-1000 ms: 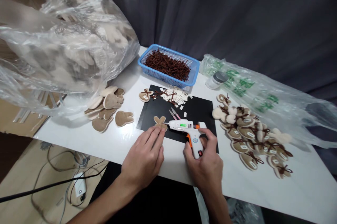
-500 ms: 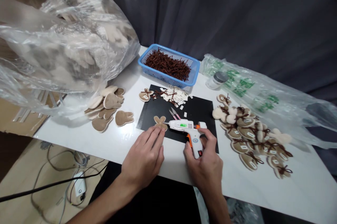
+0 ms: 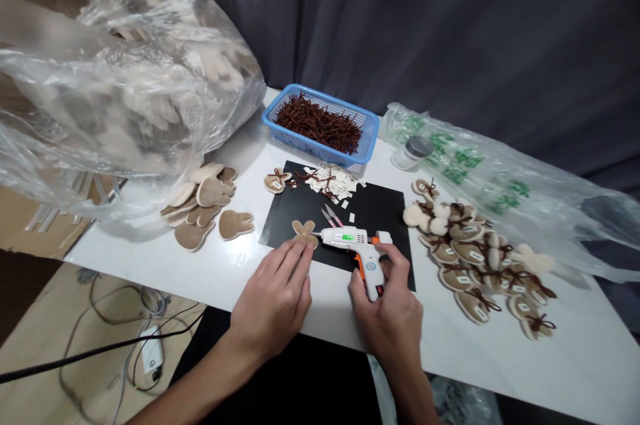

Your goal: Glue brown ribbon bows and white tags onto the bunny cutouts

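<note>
My right hand (image 3: 393,308) is wrapped round a white and orange hot glue gun (image 3: 350,238) with a lit green display. Its nozzle points left and meets a brown rabbit-head fabric piece (image 3: 303,228) on the black mat (image 3: 380,205). The fingers of my left hand (image 3: 273,298), pressed together, hold that piece down at its lower part, which they hide. Just behind the gun lie small pink-handled thread snips (image 3: 332,216). Small white labels (image 3: 335,182) and a few brown bows are heaped at the back of the mat, near a rabbit piece with bow and label (image 3: 277,180).
A blue basket (image 3: 371,138) of brown bows stands behind the mat. Plain rabbit pieces (image 3: 236,224) lie left, under a large plastic bag (image 3: 150,78). Finished-looking rabbits (image 3: 470,252) are piled right, before a clear plastic sheet (image 3: 500,178) and a grey-lidded jar (image 3: 411,152).
</note>
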Motion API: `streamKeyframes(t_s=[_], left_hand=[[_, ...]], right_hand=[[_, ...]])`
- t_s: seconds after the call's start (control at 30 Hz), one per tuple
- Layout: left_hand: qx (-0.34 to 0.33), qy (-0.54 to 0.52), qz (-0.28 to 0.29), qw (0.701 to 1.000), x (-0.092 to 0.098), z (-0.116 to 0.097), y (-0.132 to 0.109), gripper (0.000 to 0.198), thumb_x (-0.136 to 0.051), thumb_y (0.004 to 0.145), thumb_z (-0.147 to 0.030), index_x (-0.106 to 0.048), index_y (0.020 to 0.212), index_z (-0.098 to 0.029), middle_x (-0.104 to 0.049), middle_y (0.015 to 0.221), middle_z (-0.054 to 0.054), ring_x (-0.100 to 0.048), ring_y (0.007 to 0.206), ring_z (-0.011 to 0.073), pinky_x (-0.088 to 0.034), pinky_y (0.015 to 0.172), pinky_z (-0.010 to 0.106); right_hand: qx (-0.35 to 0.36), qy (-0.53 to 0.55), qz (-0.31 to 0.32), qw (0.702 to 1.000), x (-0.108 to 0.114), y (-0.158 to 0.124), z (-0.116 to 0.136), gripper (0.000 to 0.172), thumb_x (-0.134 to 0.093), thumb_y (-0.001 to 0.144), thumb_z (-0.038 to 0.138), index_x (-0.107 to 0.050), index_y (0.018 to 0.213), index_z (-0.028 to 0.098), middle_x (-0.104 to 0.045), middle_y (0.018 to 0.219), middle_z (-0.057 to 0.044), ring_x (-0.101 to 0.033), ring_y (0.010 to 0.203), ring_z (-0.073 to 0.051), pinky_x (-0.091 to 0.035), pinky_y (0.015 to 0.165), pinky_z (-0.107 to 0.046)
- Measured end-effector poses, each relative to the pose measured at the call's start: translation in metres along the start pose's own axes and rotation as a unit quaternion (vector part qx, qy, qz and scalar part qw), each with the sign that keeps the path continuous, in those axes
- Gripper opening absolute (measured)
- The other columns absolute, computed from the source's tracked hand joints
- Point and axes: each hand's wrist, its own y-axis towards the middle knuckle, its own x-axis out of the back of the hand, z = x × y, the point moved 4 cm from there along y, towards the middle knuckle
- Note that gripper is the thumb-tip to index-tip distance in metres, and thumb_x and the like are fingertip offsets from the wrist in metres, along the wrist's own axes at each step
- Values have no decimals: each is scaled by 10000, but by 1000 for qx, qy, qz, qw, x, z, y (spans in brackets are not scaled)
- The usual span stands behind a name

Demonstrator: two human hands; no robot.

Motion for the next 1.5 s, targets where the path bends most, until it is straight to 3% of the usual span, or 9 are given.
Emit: streamKeyframes(t_s=[0.2, 0.47, 0.73, 1.17, 1.33, 1.5], left_hand=[[9, -20, -4, 1000, 0, 1, -1, 591, -507, 1065, -168, -471, 1655, -142, -680, 1537, 151, -657, 1395, 314, -599, 1118, 502], [3, -10, -4, 1000, 1, 0, 1, 515, -515, 1064, -164, -554, 1573, -91, -695, 1512, 160, -664, 1371, 317, -600, 1106, 483], [7, -17, -7, 1000, 0, 0, 0, 560, -515, 1060, -161, -505, 1618, -112, -688, 1520, 161, -654, 1388, 314, -596, 1121, 497], [0, 0, -4, 1000, 2, 0, 1, 505, -513, 1063, -163, -553, 1561, -94, -701, 1501, 163, -666, 1370, 319, -610, 1103, 481], [-8, 19, 4, 1000, 4, 0, 1, 494, -503, 1061, -159, -557, 1544, -72, -705, 1491, 174, -670, 1361, 320, -603, 1110, 480], [-15, 25, -3, 1000, 3, 1, 1, 489, -496, 1064, -159, -558, 1538, -57, -702, 1491, 183, -669, 1363, 319, -587, 1121, 471]], right_hand=[[0, -2, -5, 1000, 0, 0, -1, 616, -575, 900, 456, -533, 1477, 243, -788, 939, -51, -666, 570, -234, -447, 609, -321], [-3, -12, -20, 1000, 0, -1, 0, 617, -573, 889, 462, -550, 1465, 243, -795, 955, -57, -667, 578, -234, -423, 619, -322], [5, -45, -43, 998, -1, -2, -1, 608, -564, 894, 474, -577, 1460, 252, -759, 869, -22, -648, 570, -232, -396, 618, -318], [15, -44, -40, 998, -3, -2, -3, 593, -542, 900, 471, -578, 1450, 253, -750, 862, -20, -627, 564, -232, -403, 634, -325], [27, -40, -51, 998, -4, -4, -4, 579, -545, 911, 455, -583, 1450, 249, -802, 1002, -56, -623, 561, -215, -416, 635, -325], [-17, 1, -97, 995, -1, -3, -7, 624, -597, 890, 527, -564, 1451, 258, -814, 1097, -81, -714, 677, -265, -461, 660, -344]])
